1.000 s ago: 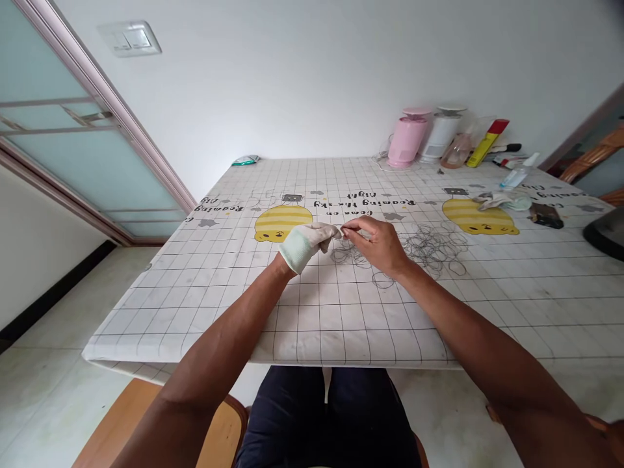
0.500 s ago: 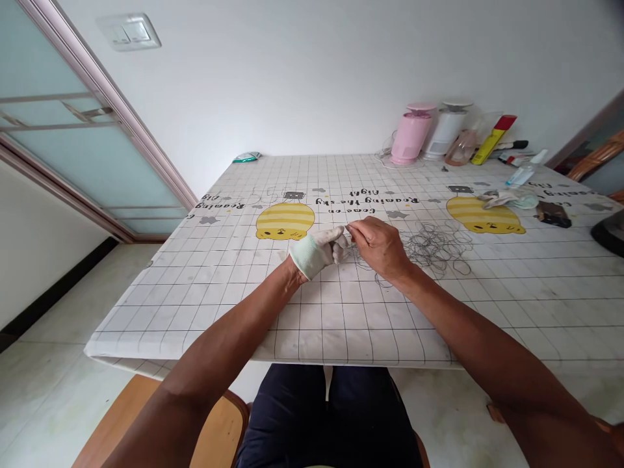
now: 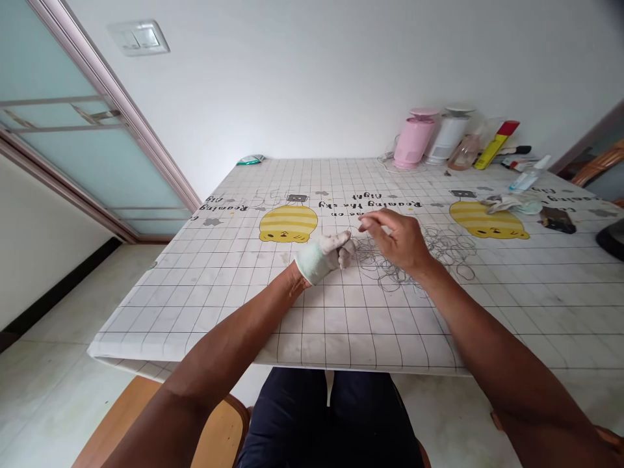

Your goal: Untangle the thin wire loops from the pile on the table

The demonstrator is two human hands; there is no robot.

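My left hand (image 3: 329, 255), in a white knit glove with a pale green cuff, is closed, thumb pressed against the curled fingers. A thin grey wire seems to stick out at its fingertips, too fine to follow. My right hand (image 3: 397, 240) is bare and held just to the right, apart from the glove. Its thumb and forefinger are drawn together in a pinch; whatever is between them is too small to make out. Beneath and beyond the right hand lies a loose tangle of thin grey wire loops (image 3: 451, 250), partly hidden by that hand.
A checked cloth with yellow bear prints covers the table (image 3: 195, 312). Along the wall stand a pink cylinder device (image 3: 413, 142), a white one (image 3: 444, 138) and a yellow-red can (image 3: 496, 146). At right lie a glove (image 3: 517, 203), a dark box (image 3: 558, 220) and a clear bottle (image 3: 529, 175).
My right hand has pulled away from the left fingertips, to the right and slightly up. The gloved left hand stays closed in nearly the same place. The view has shifted a little.
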